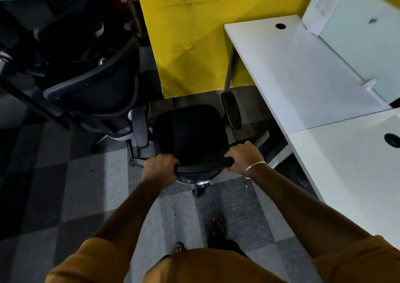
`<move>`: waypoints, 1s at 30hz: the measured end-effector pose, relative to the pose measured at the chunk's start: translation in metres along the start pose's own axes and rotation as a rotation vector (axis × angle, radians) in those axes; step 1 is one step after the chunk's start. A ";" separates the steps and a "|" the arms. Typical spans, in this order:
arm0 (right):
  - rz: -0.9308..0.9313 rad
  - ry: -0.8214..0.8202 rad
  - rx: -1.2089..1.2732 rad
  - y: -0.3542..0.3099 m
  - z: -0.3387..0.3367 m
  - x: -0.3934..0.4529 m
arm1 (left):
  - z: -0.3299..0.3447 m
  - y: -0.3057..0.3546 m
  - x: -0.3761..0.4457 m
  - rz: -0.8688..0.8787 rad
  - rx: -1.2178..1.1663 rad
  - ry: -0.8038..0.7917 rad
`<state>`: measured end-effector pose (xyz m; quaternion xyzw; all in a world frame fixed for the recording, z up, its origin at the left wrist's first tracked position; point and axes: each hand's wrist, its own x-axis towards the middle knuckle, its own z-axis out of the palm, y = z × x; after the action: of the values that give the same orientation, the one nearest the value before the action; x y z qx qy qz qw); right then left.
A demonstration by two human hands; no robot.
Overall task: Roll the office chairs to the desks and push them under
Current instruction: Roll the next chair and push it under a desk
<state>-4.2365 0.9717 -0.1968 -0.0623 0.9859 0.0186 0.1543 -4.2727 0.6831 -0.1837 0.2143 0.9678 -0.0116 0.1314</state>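
I have both hands on the top edge of the chair (190,131) back, left hand (159,166) and right hand (244,156) each curled tight round the black bar, and the chair stands on the carpet floor (86,174) just off the near-left corner of the white surface (303,83), its seat facing the yellow wall (188,33). To do this well I judge I should swing it rightwards so the seat faces the surface's front edge, keeping its right armrest (231,109) clear of that edge and its base clear of the second chair (97,92) close on the left, then push evenly with both hands.
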 end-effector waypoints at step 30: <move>0.131 0.147 0.175 -0.146 0.112 -0.284 | 0.079 0.028 -0.265 0.086 0.057 0.089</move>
<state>-3.9159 0.8662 -0.2191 0.0149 0.9944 -0.0621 0.0848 -4.0101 0.5937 -0.1902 0.2597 0.9618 -0.0242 0.0826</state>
